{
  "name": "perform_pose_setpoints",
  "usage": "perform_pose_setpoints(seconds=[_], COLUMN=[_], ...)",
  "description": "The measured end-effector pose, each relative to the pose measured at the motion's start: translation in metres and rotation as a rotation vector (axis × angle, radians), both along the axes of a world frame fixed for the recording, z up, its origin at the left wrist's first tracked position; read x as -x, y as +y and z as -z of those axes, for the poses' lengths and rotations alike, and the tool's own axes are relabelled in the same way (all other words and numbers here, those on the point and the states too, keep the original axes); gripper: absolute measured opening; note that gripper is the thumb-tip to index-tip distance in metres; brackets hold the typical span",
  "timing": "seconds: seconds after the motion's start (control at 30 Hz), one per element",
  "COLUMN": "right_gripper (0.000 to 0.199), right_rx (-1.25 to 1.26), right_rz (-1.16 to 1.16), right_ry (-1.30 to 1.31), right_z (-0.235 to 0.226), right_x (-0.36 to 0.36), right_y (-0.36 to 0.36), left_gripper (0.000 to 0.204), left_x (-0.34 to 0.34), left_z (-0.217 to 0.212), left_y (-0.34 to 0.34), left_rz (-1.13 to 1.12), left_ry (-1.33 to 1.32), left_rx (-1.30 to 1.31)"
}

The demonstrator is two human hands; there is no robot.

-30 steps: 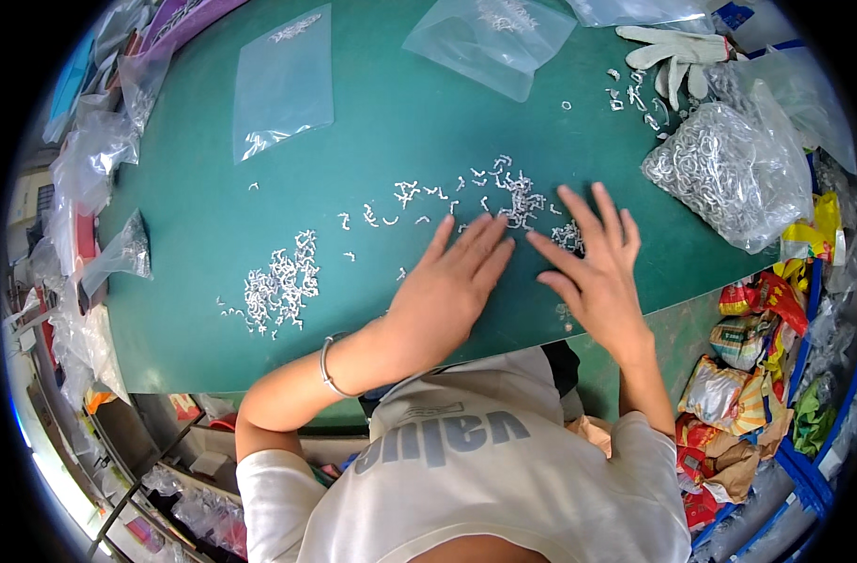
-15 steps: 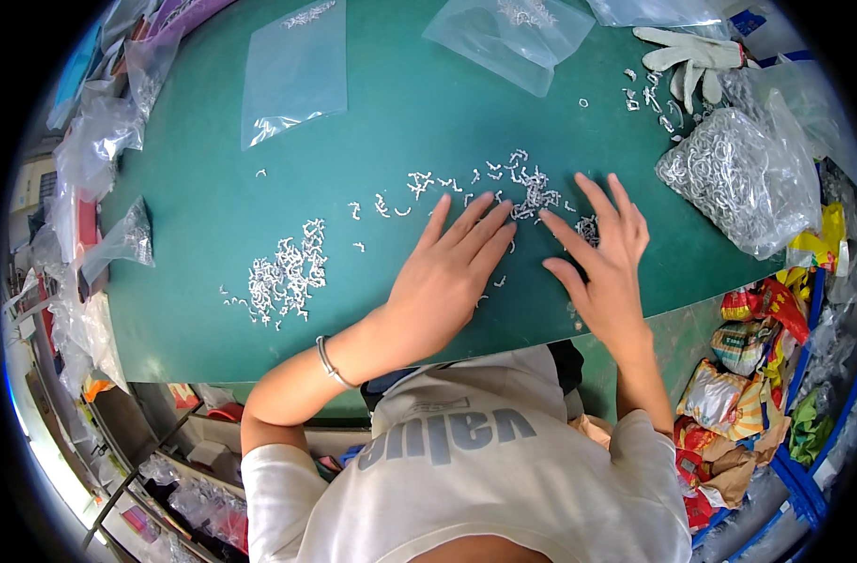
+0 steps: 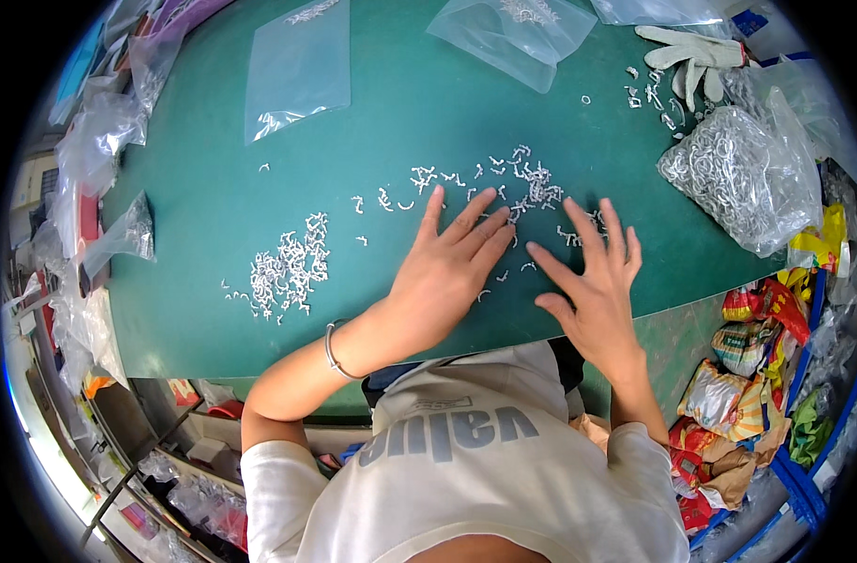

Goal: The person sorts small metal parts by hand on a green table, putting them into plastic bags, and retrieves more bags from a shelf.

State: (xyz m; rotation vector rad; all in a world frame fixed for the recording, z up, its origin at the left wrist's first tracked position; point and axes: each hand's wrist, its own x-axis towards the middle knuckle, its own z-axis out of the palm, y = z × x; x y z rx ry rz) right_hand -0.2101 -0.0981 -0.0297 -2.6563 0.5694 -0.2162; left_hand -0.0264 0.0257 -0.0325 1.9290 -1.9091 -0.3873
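Small curved silvery metal pieces (image 3: 539,188) lie scattered on the green tabletop, densest just beyond my fingers. My left hand (image 3: 447,272) rests palm down at the near edge of this scatter, fingers spread, fingertips among the pieces. To its right, my right hand (image 3: 593,286) is held with fingers apart over the table. Several pieces show around its fingertips, and some are partly hidden behind them. Neither hand grips anything visible. A larger pile of the same pieces (image 3: 290,267) sits off to the left of my left hand.
A clear bag packed with silvery rings (image 3: 719,169) stands at the right, below a white glove (image 3: 696,56). Flat clear plastic bags (image 3: 299,75) with pieces inside lie at the far side. More bags (image 3: 119,235) crowd the left table edge (image 3: 119,328).
My right hand has shifted slightly nearer and left, uncovering pieces beyond its fingers. My left hand has moved only a little.
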Motion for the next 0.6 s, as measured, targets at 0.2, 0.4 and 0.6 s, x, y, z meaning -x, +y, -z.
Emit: perform_pose_setpoints(seconds=[0.2, 0.4, 0.6], right_gripper=[0.055, 0.053, 0.054], right_rx=[-0.097, 0.055, 0.059], right_rz=[-0.055, -0.027, 0.028], right_ry=[0.029, -0.024, -0.025], right_z=[-0.001, 0.011, 0.004], right_x=[0.007, -0.019, 0.000], right_y=[0.003, -0.012, -0.010], left_gripper=[0.053, 0.044, 0.049], left_x=[-0.002, 0.001, 0.005], left_z=[-0.004, -0.005, -0.004], left_y=[0.006, 0.015, 0.017], left_rz=[0.081, -0.054, -0.021], left_ry=[0.118, 0.135, 0.124], left_rx=[0.023, 0.032, 0.057])
